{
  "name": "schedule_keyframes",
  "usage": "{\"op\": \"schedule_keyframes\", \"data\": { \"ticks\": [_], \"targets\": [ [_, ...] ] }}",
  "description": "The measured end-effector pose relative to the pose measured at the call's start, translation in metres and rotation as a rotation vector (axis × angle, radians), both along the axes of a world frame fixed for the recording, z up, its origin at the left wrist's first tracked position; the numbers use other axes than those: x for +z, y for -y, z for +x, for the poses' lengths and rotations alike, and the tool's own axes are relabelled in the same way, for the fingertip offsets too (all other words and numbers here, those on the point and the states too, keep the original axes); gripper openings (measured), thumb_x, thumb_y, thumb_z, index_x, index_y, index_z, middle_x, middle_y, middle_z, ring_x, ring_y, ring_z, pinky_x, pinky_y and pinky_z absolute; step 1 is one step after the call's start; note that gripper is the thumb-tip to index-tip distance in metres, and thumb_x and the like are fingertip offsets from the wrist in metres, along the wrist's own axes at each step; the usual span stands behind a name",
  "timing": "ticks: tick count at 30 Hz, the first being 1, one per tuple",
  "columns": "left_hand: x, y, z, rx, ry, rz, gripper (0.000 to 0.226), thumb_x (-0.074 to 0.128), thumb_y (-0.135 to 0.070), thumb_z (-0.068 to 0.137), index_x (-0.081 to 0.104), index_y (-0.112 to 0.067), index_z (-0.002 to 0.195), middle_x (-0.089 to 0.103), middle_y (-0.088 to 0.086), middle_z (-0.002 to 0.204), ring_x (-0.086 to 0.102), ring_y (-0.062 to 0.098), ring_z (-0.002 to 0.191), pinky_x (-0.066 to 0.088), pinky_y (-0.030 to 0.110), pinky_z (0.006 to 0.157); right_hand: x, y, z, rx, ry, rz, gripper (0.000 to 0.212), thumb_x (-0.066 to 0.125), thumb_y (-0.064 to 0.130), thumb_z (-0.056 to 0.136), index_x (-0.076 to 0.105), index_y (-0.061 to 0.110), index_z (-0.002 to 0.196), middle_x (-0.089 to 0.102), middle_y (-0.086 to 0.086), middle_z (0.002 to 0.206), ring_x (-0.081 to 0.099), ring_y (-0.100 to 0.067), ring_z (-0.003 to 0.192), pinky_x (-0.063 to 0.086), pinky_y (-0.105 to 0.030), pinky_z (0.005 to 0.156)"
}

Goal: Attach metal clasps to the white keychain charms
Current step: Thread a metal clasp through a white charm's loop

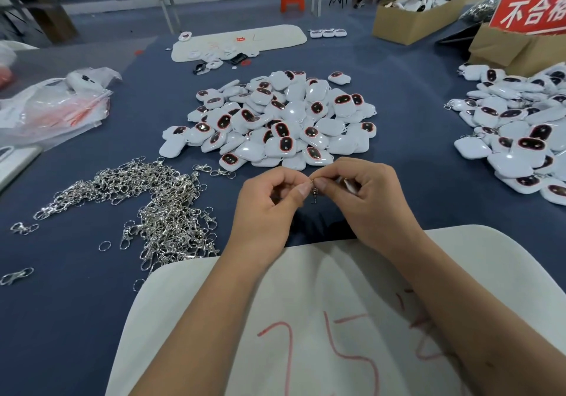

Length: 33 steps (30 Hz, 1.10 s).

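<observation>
Metal clasp [313, 188] pinched between both hands, glossy rounded white charms [269, 120] piled

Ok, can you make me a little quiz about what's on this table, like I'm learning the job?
1. True or false: the pile of metal clasps lies on the person's left side.
2. What do the left hand and right hand pinch between them? A) a white charm from the middle pile B) a small metal clasp C) a pen
3. Fill in: the nearest pile of white keychain charms lies straight ahead, ____ the hands.

Key: 1 true. 2 B, though the right hand also seems to hold something pale, mostly hidden. 3 beyond.
</observation>
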State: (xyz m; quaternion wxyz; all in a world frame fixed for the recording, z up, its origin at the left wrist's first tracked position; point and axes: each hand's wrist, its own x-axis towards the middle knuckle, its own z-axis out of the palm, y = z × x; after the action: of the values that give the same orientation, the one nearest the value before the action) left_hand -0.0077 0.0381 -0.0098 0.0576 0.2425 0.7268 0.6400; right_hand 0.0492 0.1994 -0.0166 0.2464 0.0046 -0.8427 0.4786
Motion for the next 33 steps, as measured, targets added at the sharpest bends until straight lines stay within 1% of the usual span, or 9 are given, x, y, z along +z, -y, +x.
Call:
{"op": "schedule_keyframes", "data": {
  "ticks": [3,10,15,17,19,23,28,31,33],
  "targets": [
    [0.0005,0.0004,-0.0002,-0.001,-0.003,-0.001,0.022,0.067,-0.003,0.094,0.072,-0.019,0.081,0.06,-0.008,0.065,0.051,0.007,0.063,0.041,0.015,0.061,-0.0009,-0.0009,0.0002,0.001,0.004,-0.005,0.013,0.075,0.007,0.094,0.081,0.017,0.091,0.072,0.009,0.078,0.05,-0.004,0.062,0.035,-0.012,0.062],
    [-0.0019,-0.002,0.0013,0.04,-0.048,-0.071,0.017,0.067,-0.006,0.094,0.069,-0.017,0.082,0.059,0.001,0.069,0.049,0.011,0.064,0.041,0.023,0.061,-0.0026,-0.0008,0.0004,-0.009,-0.015,-0.001,0.014,0.076,0.007,0.093,0.081,0.019,0.089,0.073,0.009,0.076,0.047,-0.006,0.058,0.035,-0.015,0.058],
    [-0.0004,-0.0033,0.0051,0.103,-0.169,-0.122,0.017,0.066,-0.005,0.093,0.067,-0.019,0.083,0.063,-0.012,0.072,0.054,0.002,0.065,0.041,0.014,0.063,-0.0018,0.0005,0.0005,0.004,-0.032,-0.034,0.012,0.077,0.01,0.093,0.083,0.02,0.094,0.076,0.011,0.078,0.045,-0.005,0.056,0.035,-0.015,0.057],
    [0.0,-0.0034,0.0063,0.122,-0.228,-0.126,0.015,0.066,-0.005,0.093,0.067,-0.018,0.085,0.065,-0.011,0.078,0.057,0.005,0.07,0.043,0.014,0.065,-0.0016,-0.0006,-0.0001,0.021,0.006,-0.074,0.01,0.076,0.015,0.095,0.083,0.022,0.096,0.077,0.012,0.081,0.056,-0.011,0.06,0.045,-0.026,0.058],
    [0.0002,-0.0033,0.0071,0.132,-0.281,-0.113,0.015,0.066,-0.005,0.093,0.066,-0.018,0.085,0.065,-0.011,0.08,0.06,0.008,0.074,0.043,0.014,0.066,-0.0003,-0.0026,-0.0008,0.049,0.058,-0.102,0.01,0.074,0.019,0.097,0.083,0.023,0.094,0.078,0.01,0.083,0.069,-0.025,0.075,0.055,-0.037,0.069],
    [0.0008,-0.0037,0.0084,0.145,-0.38,-0.125,0.014,0.064,-0.004,0.091,0.063,-0.017,0.085,0.063,-0.007,0.082,0.059,0.009,0.077,0.041,0.012,0.068,0.0012,-0.0051,-0.0001,0.109,0.061,-0.156,0.01,0.076,0.013,0.095,0.082,0.02,0.092,0.079,0.007,0.083,0.069,-0.008,0.076,0.052,-0.019,0.073],
    [0.0004,-0.0043,0.0087,0.122,-0.442,-0.148,0.016,0.064,-0.001,0.092,0.063,-0.016,0.086,0.061,-0.008,0.084,0.057,0.008,0.081,0.041,0.012,0.071,0.0022,-0.0051,0.0019,0.099,0.04,-0.212,0.009,0.077,0.009,0.093,0.082,0.016,0.091,0.077,0.01,0.078,0.062,0.001,0.066,0.045,-0.01,0.067],
    [-0.0012,-0.0046,0.0089,0.1,-0.46,-0.156,0.014,0.065,0.0,0.092,0.064,-0.013,0.087,0.062,-0.007,0.087,0.058,0.012,0.083,0.044,0.016,0.071,0.0039,-0.0039,0.0026,0.065,0.028,-0.188,0.012,0.077,0.008,0.094,0.082,0.018,0.09,0.077,0.007,0.079,0.058,-0.005,0.063,0.046,-0.022,0.063],
    [-0.002,-0.0045,0.0081,0.118,-0.476,-0.154,0.014,0.065,-0.001,0.092,0.065,-0.015,0.087,0.061,-0.008,0.087,0.058,0.013,0.084,0.044,0.017,0.071,0.0038,-0.0014,0.0034,0.017,-0.017,-0.129,0.011,0.078,0.007,0.092,0.082,0.017,0.09,0.078,0.006,0.082,0.067,-0.016,0.071,0.053,-0.035,0.066]
  ]
}}
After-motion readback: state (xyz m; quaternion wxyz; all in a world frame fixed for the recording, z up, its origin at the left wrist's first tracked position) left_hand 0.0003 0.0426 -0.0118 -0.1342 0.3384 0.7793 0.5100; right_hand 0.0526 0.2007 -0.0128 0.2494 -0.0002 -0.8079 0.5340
